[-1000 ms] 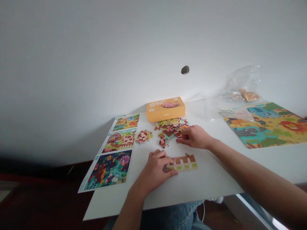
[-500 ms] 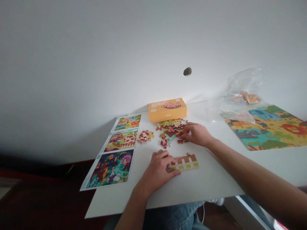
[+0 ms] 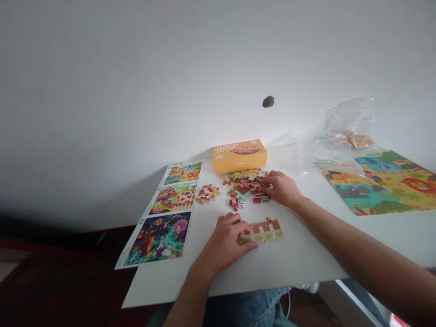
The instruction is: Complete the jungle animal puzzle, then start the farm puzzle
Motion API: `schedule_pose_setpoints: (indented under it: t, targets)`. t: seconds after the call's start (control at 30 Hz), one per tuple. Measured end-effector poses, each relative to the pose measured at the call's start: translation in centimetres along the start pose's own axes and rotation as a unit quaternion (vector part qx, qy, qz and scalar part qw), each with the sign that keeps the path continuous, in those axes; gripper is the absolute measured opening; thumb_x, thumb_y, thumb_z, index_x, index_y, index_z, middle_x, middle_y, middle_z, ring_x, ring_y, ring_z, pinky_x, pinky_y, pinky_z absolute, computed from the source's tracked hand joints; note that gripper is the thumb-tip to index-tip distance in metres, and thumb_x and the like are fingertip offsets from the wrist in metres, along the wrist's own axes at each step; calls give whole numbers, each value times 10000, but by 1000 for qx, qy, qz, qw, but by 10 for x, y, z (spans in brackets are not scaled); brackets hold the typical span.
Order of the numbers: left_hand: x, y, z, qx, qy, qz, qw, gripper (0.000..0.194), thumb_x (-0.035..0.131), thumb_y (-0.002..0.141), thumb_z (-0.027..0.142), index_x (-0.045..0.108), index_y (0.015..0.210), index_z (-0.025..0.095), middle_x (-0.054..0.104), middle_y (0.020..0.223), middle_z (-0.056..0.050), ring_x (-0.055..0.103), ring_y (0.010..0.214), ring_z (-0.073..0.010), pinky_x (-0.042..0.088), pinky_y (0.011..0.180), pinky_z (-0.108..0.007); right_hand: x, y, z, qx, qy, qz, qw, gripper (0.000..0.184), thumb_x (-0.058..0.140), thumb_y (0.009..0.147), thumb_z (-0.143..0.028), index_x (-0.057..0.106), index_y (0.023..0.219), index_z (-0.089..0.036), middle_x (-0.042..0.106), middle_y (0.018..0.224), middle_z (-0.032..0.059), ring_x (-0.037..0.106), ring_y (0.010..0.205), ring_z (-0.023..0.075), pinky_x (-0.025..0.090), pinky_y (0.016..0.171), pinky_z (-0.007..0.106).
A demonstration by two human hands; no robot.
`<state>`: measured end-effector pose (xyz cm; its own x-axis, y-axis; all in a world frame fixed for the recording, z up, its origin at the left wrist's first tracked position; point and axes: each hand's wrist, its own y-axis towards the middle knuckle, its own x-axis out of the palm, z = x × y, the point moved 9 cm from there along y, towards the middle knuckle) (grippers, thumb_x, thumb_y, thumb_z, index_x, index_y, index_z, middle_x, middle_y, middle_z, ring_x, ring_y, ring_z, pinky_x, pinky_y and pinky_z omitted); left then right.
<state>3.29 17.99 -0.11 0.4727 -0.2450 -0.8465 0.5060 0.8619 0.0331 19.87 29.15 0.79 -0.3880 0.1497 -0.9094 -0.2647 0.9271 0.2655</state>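
Low on the table, my left hand (image 3: 229, 238) curls round the left end of a short strip of joined puzzle pieces (image 3: 267, 230) with a white fence on brown and green. Its thumb lies along the near edge, and the hand hides that end. Farther back, my right hand (image 3: 283, 188) reaches into the right side of a heap of loose puzzle pieces (image 3: 243, 188). The fingers are bent together on a piece there, mostly hidden by the hand. Left of the heap lies a small cluster of brown-spotted cow pieces (image 3: 206, 194).
An orange puzzle box (image 3: 240, 159) stands behind the heap. At the left, a sheet with three pictures (image 3: 160, 238) overhangs the table edge. To the right lie a finished animal puzzle (image 3: 384, 181) and clear plastic bags (image 3: 350, 118) with pieces inside.
My right hand has shifted very slightly among the loose pieces. My left hand stays on the fence strip. The whole view has moved a little.
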Motion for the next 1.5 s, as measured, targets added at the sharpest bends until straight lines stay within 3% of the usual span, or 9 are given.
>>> schedule_pose_setpoints:
  t: [0.13,0.3,0.47,0.7,0.9,1.3,1.4,1.5]
  targets:
    - [0,0,1,3,-2,-1,1000,265,808,749,400,706,935,240,639,937,-3,576,953,-212,373,885,-366,1,3,5,10,-3,7,1000,237,687,846,-473,765,928,-265,692,963,56,616,902,206,432,719,271]
    - [0,0,0,4,1,0,1000,276,808,750,401,705,950,242,638,939,-1,578,945,-210,377,885,-367,-1,4,1,-2,25,10,1000,195,632,898,-387,760,892,-241,718,911,46,626,864,188,437,755,267]
    - [-1,0,1,9,-4,0,1000,286,806,751,400,706,972,248,647,955,-4,581,970,-216,386,899,-367,0,4,5,17,61,15,998,150,656,855,-316,755,910,-217,735,923,50,644,866,197,454,782,274]
    - [-7,-4,-7,-17,-1,2,1000,575,828,702,461,634,1203,256,641,1167,-47,553,1096,-263,382,977,-418,-1,2,7,24,143,43,988,145,642,813,-241,731,917,-194,737,924,42,658,835,182,468,772,270]
    - [-9,-4,-8,-9,11,3,1000,478,818,705,478,675,1105,260,623,1101,-40,550,1086,-258,387,965,-410,-3,0,-8,-40,175,45,983,157,635,818,-243,723,926,-172,710,887,46,617,771,161,448,706,254]
    - [-8,-3,-8,-7,12,2,1000,432,823,712,444,683,1082,269,620,1077,-35,557,1072,-255,397,966,-415,-4,-4,-22,-117,215,28,969,200,613,824,-167,699,1003,-185,672,967,55,594,818,157,459,751,263]
    - [-10,-3,-11,-15,10,31,999,409,806,739,423,671,1090,262,615,1104,-42,552,1092,-257,410,971,-417,-4,-4,-23,-119,224,27,967,233,612,821,-165,689,1041,-175,661,948,60,584,805,158,466,739,271]
    - [-20,-3,-16,-21,8,99,995,351,721,837,342,620,1156,234,611,1111,-56,558,1075,-238,430,964,-405,0,-4,-22,-97,273,8,957,235,621,820,-194,680,1046,-174,655,904,54,591,781,158,482,703,270]
